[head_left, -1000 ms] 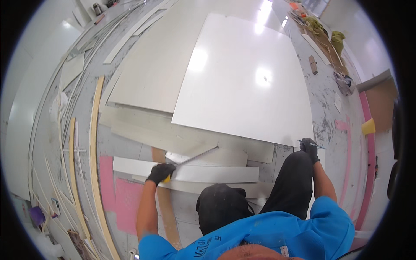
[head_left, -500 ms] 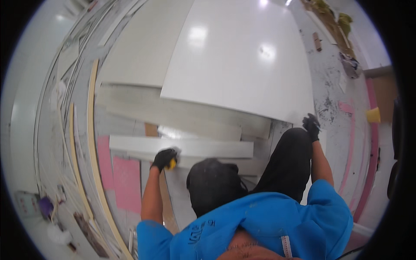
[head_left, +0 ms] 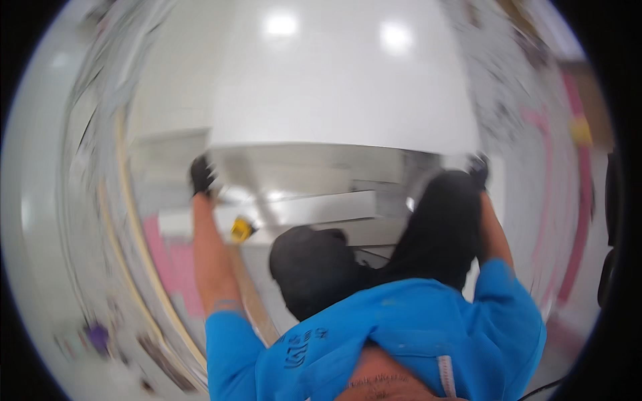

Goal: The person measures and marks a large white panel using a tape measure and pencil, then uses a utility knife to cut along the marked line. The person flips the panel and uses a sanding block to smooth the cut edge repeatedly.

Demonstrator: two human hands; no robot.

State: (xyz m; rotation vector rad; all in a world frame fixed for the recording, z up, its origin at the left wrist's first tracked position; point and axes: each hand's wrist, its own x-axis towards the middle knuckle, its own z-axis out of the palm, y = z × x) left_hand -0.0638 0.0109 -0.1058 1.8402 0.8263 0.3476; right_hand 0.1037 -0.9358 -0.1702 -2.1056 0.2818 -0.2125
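A large glossy white panel (head_left: 341,100) spans the upper middle, its near edge running almost level across the view. My left hand (head_left: 202,175), in a black glove, grips it at the near left corner, though motion blurs the fingers. At the near right corner my right hand (head_left: 477,171), also gloved in black, holds the panel's edge; my raised knee partly screens this hand. The near edge looks lifted, with shadow under it. A yellow tape measure (head_left: 242,229) lies by a long white strip (head_left: 301,210), between my left forearm and my knee.
Pink sheets (head_left: 184,267) lie left of my left forearm. Long pale battens (head_left: 137,220) run along the floor farther left. Another pale panel (head_left: 170,80) lies beside the large one. Several offcuts lie under its near edge. A pink strip (head_left: 578,220) runs along the right side.
My left hand has left the tape measure on the floor pieces and moved up to the panel's corner. The panel's near edge has swung from slanted to nearly level and seems raised.
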